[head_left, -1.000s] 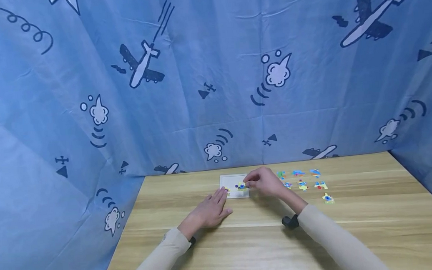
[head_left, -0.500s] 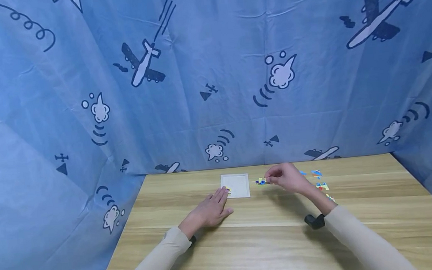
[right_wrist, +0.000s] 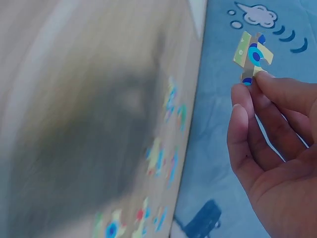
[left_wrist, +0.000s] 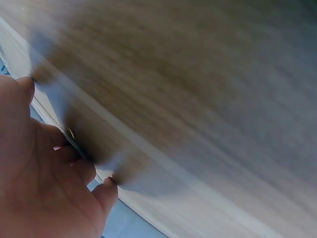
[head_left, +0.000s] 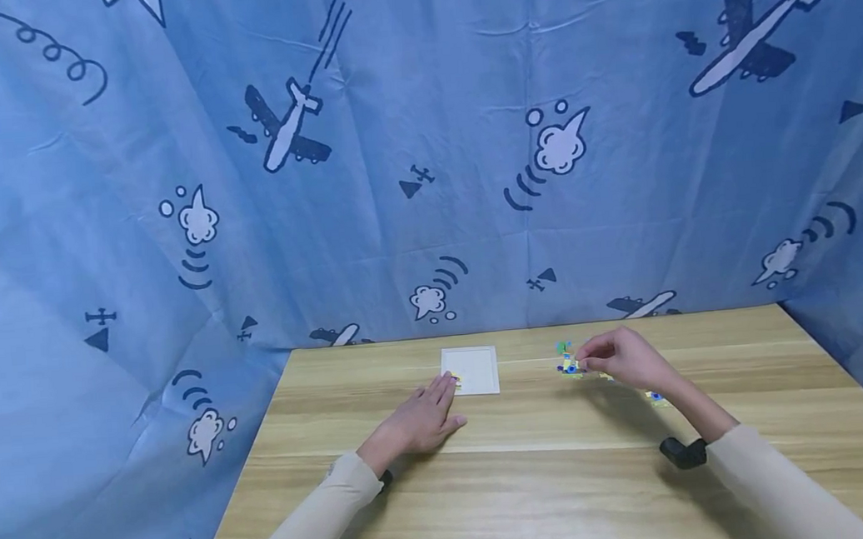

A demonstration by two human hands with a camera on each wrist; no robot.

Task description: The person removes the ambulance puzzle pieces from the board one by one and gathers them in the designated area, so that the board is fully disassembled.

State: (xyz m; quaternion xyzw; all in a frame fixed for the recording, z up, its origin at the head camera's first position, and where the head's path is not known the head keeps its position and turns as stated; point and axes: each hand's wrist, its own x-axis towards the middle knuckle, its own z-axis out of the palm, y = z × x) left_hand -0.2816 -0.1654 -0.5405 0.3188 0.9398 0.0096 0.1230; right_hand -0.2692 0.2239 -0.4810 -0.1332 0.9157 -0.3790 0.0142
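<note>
Between thumb and fingertips my right hand (head_left: 621,358) pinches a jigsaw puzzle piece (right_wrist: 254,55), yellow and green with a blue round shape. It is raised over the table, in front of the loose puzzle pieces (right_wrist: 157,157) on the right. My left hand (head_left: 419,416) lies with fingers extended, fingertips at the lower left corner of a white square puzzle tray (head_left: 476,368). A small yellow puzzle piece (head_left: 457,380) sits in that corner, partly covered by the fingertips. In the left wrist view the fingers (left_wrist: 101,193) reach down to the tray's edge.
The wooden table (head_left: 536,479) ends at a blue curtain (head_left: 368,224) printed with planes and clouds. Another loose piece (head_left: 657,398) lies under the right wrist; the right hand and forearm hide most of the others in the head view.
My right hand has moved from over the tray to the right, carrying the puzzle piece, and is now by the loose pieces. The left hand has stayed at the tray corner.
</note>
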